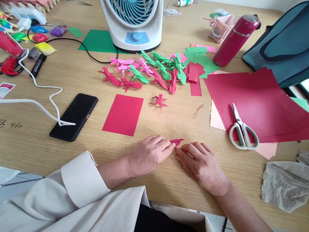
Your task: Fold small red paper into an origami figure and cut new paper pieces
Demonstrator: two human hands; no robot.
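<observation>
Red sheets (260,104): are lying flat at right, apparently unfolded stock.
Folded figures (163,70): are lying grouped ahead, pink, green and red, seemingly done.
Right hand (206,166): is bunching its fingers narrowly at the red folded piece (177,141); whether they are gripping, I cannot tell.
Left hand (149,154): is pinching that piece.
Red rectangle (123,114): is lying flat, showing no folds.
Red folded piece: is sitting between both hands, probably part-finished.

A single camera, worn on the person's head, gives this view. It faces forward and downward over the wooden surface (114,149). The pale garment (93,215) is very near, along the lower edge. The left hand (150,154) and the right hand (206,166) come a little farther, below the middle. The fan (130,7) stands farther still, cut by the upper edge.
</observation>
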